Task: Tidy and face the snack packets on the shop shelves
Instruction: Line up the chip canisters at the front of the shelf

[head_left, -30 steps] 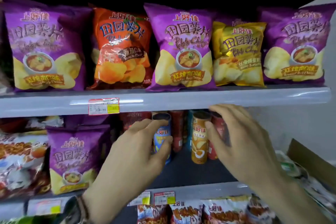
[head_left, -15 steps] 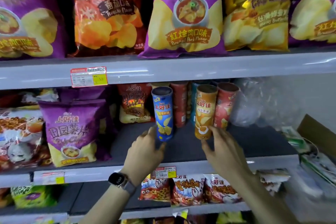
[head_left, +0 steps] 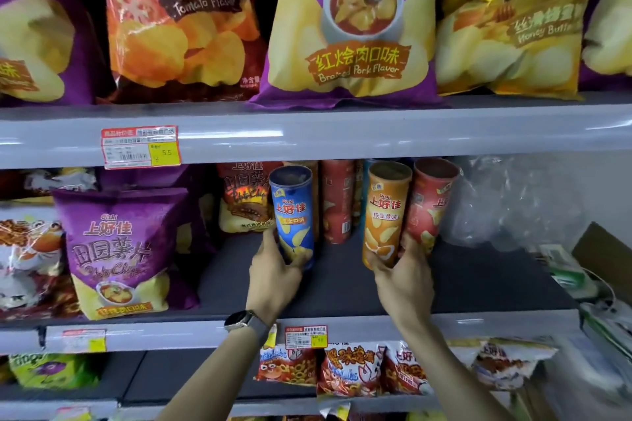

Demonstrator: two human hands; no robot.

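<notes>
Blue chip canister [head_left: 293, 215] and orange chip canister [head_left: 385, 215] stand roughly upright, labels forward, apart; red chip canister [head_left: 431, 205] touches the orange one.

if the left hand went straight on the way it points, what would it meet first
The left hand grips the blue cylindrical chip can; pushed on, they would probably meet the tall red chip can behind it, though depth is unclear.

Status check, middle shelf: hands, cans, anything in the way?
Left hand grips blue can. Right hand grips orange can, red can tight beside it. Labels face forward. Clear plastic crowds the red can's right.
</notes>
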